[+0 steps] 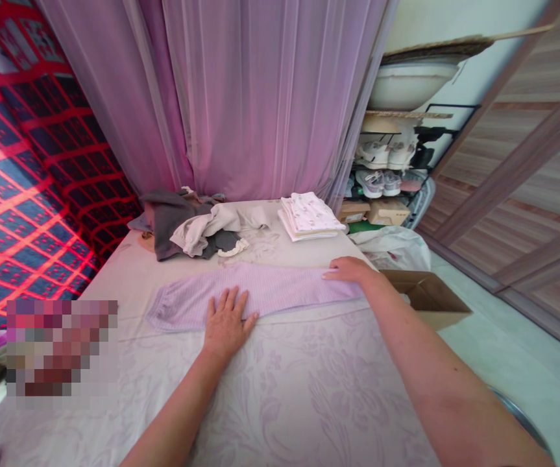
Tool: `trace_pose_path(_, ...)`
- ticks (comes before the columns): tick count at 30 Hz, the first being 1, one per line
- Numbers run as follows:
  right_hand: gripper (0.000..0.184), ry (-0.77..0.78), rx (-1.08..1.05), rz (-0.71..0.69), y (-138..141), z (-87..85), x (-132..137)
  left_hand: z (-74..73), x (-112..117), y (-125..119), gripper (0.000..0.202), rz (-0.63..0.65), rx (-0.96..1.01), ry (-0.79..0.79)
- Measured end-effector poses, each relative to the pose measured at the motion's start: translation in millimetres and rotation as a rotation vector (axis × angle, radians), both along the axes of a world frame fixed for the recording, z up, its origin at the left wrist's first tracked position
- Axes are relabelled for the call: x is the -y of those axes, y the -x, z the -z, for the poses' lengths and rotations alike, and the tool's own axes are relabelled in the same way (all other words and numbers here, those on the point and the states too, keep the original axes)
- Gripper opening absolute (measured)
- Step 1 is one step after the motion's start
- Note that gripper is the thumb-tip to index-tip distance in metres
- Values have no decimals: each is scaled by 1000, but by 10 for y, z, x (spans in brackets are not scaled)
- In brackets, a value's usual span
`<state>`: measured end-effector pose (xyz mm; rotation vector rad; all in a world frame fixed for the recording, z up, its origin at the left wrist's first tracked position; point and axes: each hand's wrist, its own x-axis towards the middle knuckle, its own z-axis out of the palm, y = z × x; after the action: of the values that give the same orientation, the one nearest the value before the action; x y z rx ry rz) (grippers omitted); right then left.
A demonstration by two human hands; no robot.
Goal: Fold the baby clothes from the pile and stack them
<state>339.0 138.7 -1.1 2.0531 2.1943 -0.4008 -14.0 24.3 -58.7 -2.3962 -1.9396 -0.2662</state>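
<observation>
Lavender striped trousers (pixel 284 288), folded lengthwise into a long strip, lie across the bed, with the gathered waistband end on the left. My left hand (pixel 228 321) rests flat on the lower edge of the trousers, left of their middle, fingers spread. At the far right end, my right hand (pixel 350 269) lies over the fabric with its fingers stretched toward the left and the thumb apart; it covers part of that end. Behind the trousers sit a folded stack of white printed clothes (pixel 311 214) and a loose heap of dark grey and beige clothes (pixel 177 224).
A patterned sheet (pixel 309 383) covers the bed. Purple curtains (pixel 260 97) hang behind it. On the right stand an open cardboard box (pixel 440 318), a white plastic bag (pixel 396 246) and a shoe rack (pixel 387 168). Red-and-black checked fabric (pixel 41 162) hangs at left.
</observation>
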Motion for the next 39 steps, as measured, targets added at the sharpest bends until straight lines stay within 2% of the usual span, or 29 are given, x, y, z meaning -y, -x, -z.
trace_pose_path(4,31,36,-162,88,-334,-31,-16,-42,10,-12,61,-11,-51,13)
trace_pose_path(7,40,9,-218,157,-447,48,78,-46,6,-14,61,-7,-57,7)
trace_pose_path(12,53,-145,-312,378,-349,263,307,-28,-1,-14,62,-4,-57,1)
trace_pose_path(15,55,-286,-215,444,-216,316,426,-20,-1,-9,62,1,-54,-7)
trace_pose_path(18,54,-401,-101,451,-117,288,503,-22,2,-5,61,3,-53,-9)
trace_pose_path(20,54,-426,-96,446,-95,255,514,-27,3,-5,61,2,-56,-5)
trace_pose_path(26,40,-305,-181,518,-210,269,449,-42,4,-10,62,1,-66,0)
trace_pose_path(30,42,-258,-182,517,-274,349,494,-41,6,-13,61,1,-67,0)
trace_pose_path(34,46,-319,-163,458,-261,339,568,-40,5,-12,61,1,-65,0)
trace_pose_path(39,43,-344,-74,455,-215,263,581,-36,0,-15,62,-8,-70,4)
